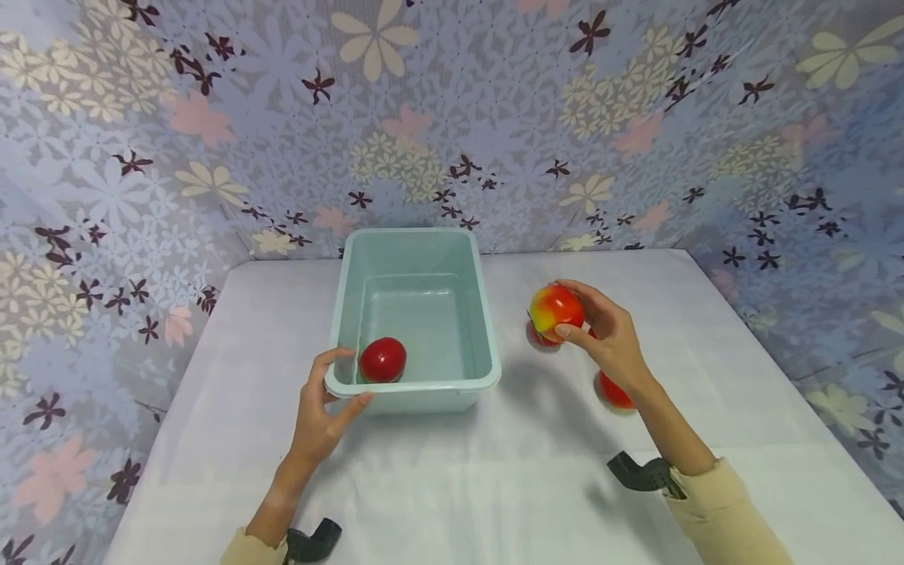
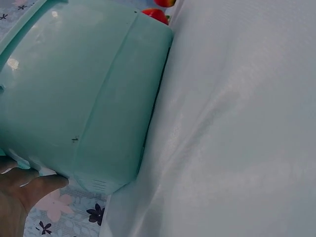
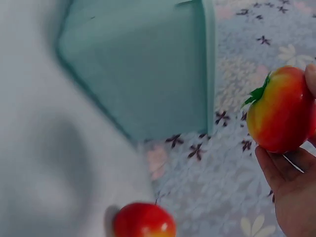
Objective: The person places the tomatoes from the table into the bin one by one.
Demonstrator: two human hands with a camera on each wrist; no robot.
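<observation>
My right hand (image 1: 613, 339) holds a red and yellow tomato (image 1: 556, 312) above the table, to the right of a light green plastic bin (image 1: 487, 345). Green leaves show at this tomato's stem end in the right wrist view. At the bin's near left corner, my left hand (image 1: 319, 412) grips the rim, thumb outside the front wall and a finger over the inside. A dark red tomato (image 1: 383, 360) lies in the bin near that corner. Below the held tomato, another tomato (image 1: 541, 337) is partly hidden; one more tomato (image 1: 613, 392) sits beneath my right wrist.
White cloth covers the table (image 1: 452, 486). A flower-patterned sheet (image 1: 438, 118) rises behind it and along both sides. Each wrist carries a black camera mount (image 1: 639, 472) near the sleeve.
</observation>
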